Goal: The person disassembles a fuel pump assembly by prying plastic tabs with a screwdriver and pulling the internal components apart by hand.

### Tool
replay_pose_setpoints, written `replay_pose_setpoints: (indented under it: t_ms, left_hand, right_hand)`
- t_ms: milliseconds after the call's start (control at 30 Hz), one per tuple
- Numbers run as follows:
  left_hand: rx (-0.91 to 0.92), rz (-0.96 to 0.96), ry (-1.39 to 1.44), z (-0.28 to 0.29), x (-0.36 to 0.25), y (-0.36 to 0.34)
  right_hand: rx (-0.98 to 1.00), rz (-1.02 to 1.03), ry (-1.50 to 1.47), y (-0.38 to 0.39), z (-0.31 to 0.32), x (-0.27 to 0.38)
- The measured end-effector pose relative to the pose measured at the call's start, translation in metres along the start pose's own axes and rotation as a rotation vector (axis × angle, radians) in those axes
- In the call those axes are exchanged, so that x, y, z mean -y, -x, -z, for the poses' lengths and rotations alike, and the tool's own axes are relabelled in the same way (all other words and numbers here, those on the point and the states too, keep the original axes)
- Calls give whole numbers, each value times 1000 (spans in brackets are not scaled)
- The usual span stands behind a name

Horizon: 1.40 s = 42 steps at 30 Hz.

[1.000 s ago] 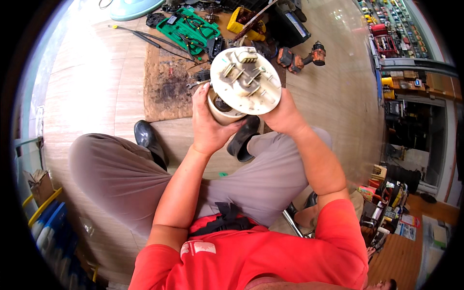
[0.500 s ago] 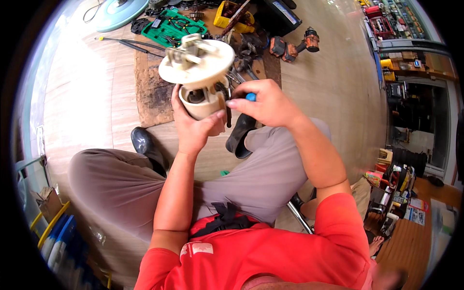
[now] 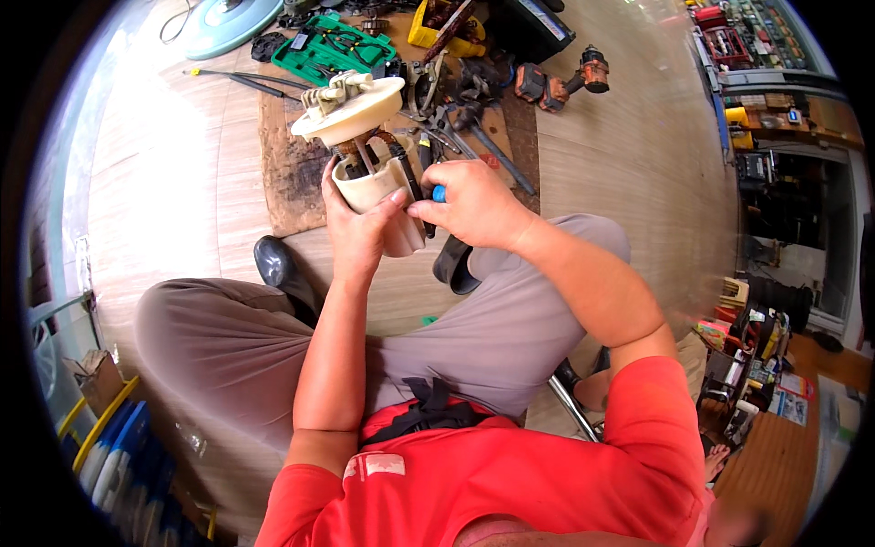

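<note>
A cream plastic fuel pump module [image 3: 369,189] is held up in front of my legs, its round top flange [image 3: 351,114] tilted and standing apart from the cup-shaped body. Rods and dark inner parts show in the gap. My left hand [image 3: 355,235] wraps round the body, thumb on its near side. At the body's right side, my right hand [image 3: 478,202] is closed round a blue-handled tool [image 3: 439,193], probably a screwdriver; its tip is hidden. A black strip or hose [image 3: 408,173] runs down the body beside the right fingers.
A stained wooden board [image 3: 292,173] lies on the floor beyond my feet, with loose metal tools and parts on it. Farther off are a green tool case [image 3: 333,50], a yellow container [image 3: 447,32], a black battery [image 3: 529,32] and a cordless drill [image 3: 556,87].
The module has tilted, so its flange shows more edge-on, lies farther left and leaves more of the inside visible. My right hand has moved slightly left and down, still gripping the blue-handled tool.
</note>
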<state>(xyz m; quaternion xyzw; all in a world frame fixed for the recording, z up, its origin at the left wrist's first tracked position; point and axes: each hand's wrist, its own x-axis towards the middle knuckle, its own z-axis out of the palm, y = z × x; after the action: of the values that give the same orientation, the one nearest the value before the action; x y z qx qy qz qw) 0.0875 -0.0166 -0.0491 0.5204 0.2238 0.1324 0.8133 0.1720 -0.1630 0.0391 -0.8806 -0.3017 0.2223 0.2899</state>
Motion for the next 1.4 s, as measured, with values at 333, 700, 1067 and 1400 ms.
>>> replay_pose_setpoints:
  t_ms: [333,700,1067,1400]
  left_hand:
    - [132,-34,194,8,0,-2]
    - [355,114,298,22,7,-5]
    - [525,326,714,27,35,-3]
    - [417,338,739,29,46,0]
  right_hand:
    - [-208,348,52,10,-9,0]
    - [-155,580,168,25,0,9]
    - [-277,185,-72,13,40,0]
    - [-107,181,-90,12,28,2]
